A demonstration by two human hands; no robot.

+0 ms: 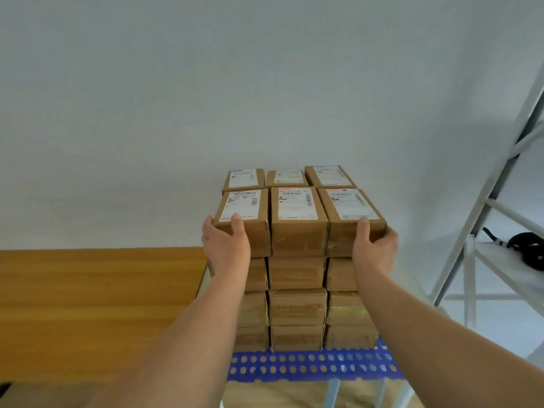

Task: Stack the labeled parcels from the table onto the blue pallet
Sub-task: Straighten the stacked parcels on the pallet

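Gripped from both sides is the front row of the top layer of parcels: the left hand (225, 245) is curled round the outer near corner of the left front parcel (243, 222), thumb laid on its white label, and the right hand (374, 245) is curled likewise round the outer near corner of the right front parcel (351, 219), thumb on the top edge. Between them the middle front parcel (298, 222) is held pressed, touching both neighbours. All are seen to be brown cardboard boxes, taped and slightly crinkled on the front faces, each topped with a white printed shipping label bearing barcodes; the print is too blurred to be read. Below the gripped row, three more layers of like boxes are stacked in three columns on the blue pallet (312, 365), whose perforated edge is shown nearest the viewer. Behind the gripped row, a back row of three labeled parcels (287, 178) is set, touching it. To the left a wooden table (97, 295) is seen beside the stack, and to the right a white metal shelf frame (485, 225) stands against the plain wall.
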